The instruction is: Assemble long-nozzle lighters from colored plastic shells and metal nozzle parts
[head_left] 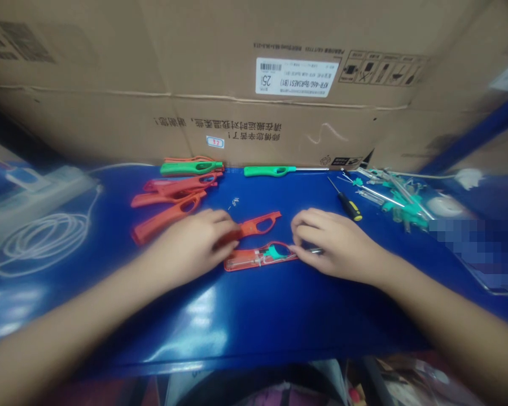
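My left hand [207, 237] is closed on one end of an orange lighter casing half [254, 226], which has an oval trigger opening. Just below it lies an opened lighter [241, 261], its orange shell showing a clear tank, a thin wire and a green trigger [275, 251]. At that lighter's right end, my right hand [322, 239] pinches it where a metal tube [315, 250] comes out. The fingers partly hide the tube and the shell's tip.
Several orange casing pieces [169, 217] and a green one [186, 168] lie at left. A green lighter [266, 171] rests by the cardboard box [122, 124]. To the right are a screwdriver [350, 207] and a pile of lighter inner parts [406, 206]. A coiled white cable [46, 242] lies far left.
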`<move>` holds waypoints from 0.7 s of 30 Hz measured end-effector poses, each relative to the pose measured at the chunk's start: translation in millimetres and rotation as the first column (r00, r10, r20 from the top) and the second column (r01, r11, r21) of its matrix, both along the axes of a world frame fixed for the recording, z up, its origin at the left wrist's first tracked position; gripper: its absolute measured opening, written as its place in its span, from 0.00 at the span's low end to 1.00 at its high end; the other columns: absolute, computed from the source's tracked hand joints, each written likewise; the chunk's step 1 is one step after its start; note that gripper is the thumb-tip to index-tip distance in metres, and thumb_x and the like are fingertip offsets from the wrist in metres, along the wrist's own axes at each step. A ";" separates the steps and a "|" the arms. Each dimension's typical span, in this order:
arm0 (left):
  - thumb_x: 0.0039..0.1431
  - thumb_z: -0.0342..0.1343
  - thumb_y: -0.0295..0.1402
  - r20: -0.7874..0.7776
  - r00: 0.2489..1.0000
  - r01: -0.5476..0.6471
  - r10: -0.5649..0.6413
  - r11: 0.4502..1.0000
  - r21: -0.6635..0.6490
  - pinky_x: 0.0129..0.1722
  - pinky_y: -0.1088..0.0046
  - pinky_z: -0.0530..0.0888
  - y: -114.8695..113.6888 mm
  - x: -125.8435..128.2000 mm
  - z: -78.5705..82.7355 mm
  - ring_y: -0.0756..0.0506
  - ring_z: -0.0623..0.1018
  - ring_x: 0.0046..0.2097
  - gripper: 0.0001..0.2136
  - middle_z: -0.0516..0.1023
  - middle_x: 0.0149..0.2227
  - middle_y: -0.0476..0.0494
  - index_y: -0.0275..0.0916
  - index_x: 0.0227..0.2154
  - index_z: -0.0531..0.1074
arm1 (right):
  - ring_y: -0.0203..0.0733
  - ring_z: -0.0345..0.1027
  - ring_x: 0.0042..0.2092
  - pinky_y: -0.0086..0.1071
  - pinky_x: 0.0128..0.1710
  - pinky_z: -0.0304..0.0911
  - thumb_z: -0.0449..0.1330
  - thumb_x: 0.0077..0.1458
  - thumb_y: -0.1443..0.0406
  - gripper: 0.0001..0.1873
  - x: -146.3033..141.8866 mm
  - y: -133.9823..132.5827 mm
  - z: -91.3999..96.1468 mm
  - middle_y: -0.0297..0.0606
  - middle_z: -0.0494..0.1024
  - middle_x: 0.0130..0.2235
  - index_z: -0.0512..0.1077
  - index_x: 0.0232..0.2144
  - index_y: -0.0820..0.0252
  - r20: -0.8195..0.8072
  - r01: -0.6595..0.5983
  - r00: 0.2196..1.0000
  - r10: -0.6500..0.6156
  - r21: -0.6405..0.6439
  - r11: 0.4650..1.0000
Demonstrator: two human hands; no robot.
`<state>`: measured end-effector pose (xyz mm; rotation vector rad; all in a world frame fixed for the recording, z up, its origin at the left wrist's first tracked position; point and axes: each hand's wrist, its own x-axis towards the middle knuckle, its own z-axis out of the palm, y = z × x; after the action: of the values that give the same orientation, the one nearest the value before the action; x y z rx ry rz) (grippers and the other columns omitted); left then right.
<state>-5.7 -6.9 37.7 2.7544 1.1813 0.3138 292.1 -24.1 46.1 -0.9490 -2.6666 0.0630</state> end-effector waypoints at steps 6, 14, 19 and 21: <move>0.63 0.58 0.36 0.042 0.996 -0.080 0.083 0.994 -0.079 0.46 0.64 0.76 2.3 -1.7 0.0 0.41 0.78 0.45 0.11 0.78 0.44 0.43 0.42 0.46 0.78 | 0.43 0.66 0.38 0.36 0.39 0.62 0.53 0.67 0.65 0.10 -2.1 -0.1 -1.8 0.41 0.75 0.36 0.70 0.32 0.60 0.034 0.002 0.999 -0.002 0.003 1.000; 0.65 0.53 0.33 0.064 0.995 -0.074 0.078 0.995 -0.068 0.49 0.61 0.75 5.4 -2.8 -7.5 0.41 0.77 0.46 0.10 0.77 0.44 0.42 0.40 0.45 0.76 | 0.47 0.68 0.43 0.41 0.44 0.65 0.52 0.67 0.67 0.09 -5.2 2.4 -8.9 0.44 0.77 0.42 0.73 0.42 0.59 -0.032 0.048 0.998 -0.048 -0.022 0.999; 0.69 0.46 0.33 0.131 0.985 -0.110 0.116 0.993 -0.048 0.48 0.59 0.75 -2.1 3.4 -0.9 0.39 0.78 0.47 0.12 0.78 0.45 0.39 0.37 0.46 0.73 | 0.53 0.64 0.56 0.49 0.56 0.64 0.56 0.65 0.66 0.23 -5.0 4.1 -11.8 0.50 0.70 0.57 0.64 0.61 0.58 -0.140 0.095 0.986 -0.092 0.013 0.995; 0.71 0.46 0.36 0.216 0.969 -0.104 0.122 0.990 -0.097 0.44 0.63 0.75 -7.0 6.8 6.0 0.41 0.79 0.44 0.13 0.79 0.44 0.40 0.37 0.46 0.73 | 0.55 0.60 0.61 0.51 0.60 0.61 0.58 0.65 0.64 0.28 -4.9 3.9 -12.0 0.51 0.66 0.61 0.60 0.64 0.57 -0.147 0.089 0.986 -0.083 0.030 0.996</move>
<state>1.1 -13.9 43.7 2.5064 1.2627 0.5541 287.2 -20.2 34.2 -1.0067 -2.4829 0.0622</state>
